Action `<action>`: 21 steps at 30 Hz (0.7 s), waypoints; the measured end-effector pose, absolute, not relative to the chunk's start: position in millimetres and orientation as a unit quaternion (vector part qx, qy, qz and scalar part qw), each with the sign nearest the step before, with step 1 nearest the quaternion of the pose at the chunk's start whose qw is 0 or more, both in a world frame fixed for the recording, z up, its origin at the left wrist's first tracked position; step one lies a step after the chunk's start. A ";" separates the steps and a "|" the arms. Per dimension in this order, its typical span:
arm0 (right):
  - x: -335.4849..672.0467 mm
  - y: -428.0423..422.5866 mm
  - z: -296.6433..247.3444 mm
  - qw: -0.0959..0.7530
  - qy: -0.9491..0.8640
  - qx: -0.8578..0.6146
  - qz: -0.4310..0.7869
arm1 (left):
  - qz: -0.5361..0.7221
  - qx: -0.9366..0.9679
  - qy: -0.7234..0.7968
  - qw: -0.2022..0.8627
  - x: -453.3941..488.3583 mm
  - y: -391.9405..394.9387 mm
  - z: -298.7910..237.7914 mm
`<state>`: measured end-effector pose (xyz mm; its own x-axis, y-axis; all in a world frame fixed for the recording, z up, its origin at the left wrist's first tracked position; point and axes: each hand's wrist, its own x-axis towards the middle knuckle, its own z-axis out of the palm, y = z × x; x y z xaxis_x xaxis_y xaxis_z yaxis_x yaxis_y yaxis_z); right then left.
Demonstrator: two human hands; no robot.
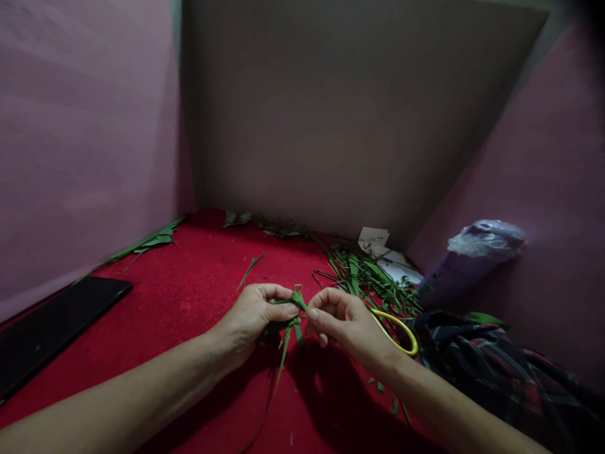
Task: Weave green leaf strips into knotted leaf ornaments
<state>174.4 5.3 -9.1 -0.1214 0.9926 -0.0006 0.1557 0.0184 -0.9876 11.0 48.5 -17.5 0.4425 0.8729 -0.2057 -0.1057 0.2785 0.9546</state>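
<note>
Between my two hands is a small piece of folded green leaf strips (297,299), held above a red cloth. My left hand (259,317) pinches it between thumb and fingers, and loose strip ends hang down below. On the other side, my right hand (344,320) pinches the right end of the folded leaf with thumb and forefinger. A yellow ring-shaped handle (410,340) shows just beyond my right wrist; the rest of that tool is hidden behind the hand.
Cut leaf strips (373,277) lie heaped at the back right, beside white papers (397,265). A purple cylinder with plastic wrap (454,265) leans by the right wall. Plaid fabric (486,359) lies at right, a black flat device (66,328) at left.
</note>
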 end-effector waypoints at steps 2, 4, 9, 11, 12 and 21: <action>173.5 4.8 -9.3 0.426 -0.563 -0.497 0.505 | 0.352 0.492 0.392 0.692 11.7 47.7 -18.0; 172.9 4.5 -10.2 0.416 -0.547 -0.504 0.523 | 0.353 0.493 0.388 0.694 12.4 47.2 -19.6; 172.8 3.6 -11.9 0.427 -0.498 -0.490 0.574 | 0.350 0.494 0.384 0.697 13.0 46.8 -24.2; 172.9 2.9 -11.3 0.435 -0.480 -0.473 0.597 | 0.344 0.496 0.390 0.695 13.1 46.5 -23.7; 172.8 2.6 -10.7 0.435 -0.471 -0.468 0.608 | 0.342 0.497 0.395 0.693 13.2 46.3 -22.9; 170.0 3.6 -10.4 0.419 -0.501 -0.527 0.544 | 0.328 0.496 0.399 0.698 12.8 44.6 -15.9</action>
<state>170.0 3.6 -10.4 -0.0926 0.9837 -0.1541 0.0720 -0.1477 -0.9864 12.8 44.6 -15.9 0.4672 0.8531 -0.2322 -0.0618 0.2935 0.9540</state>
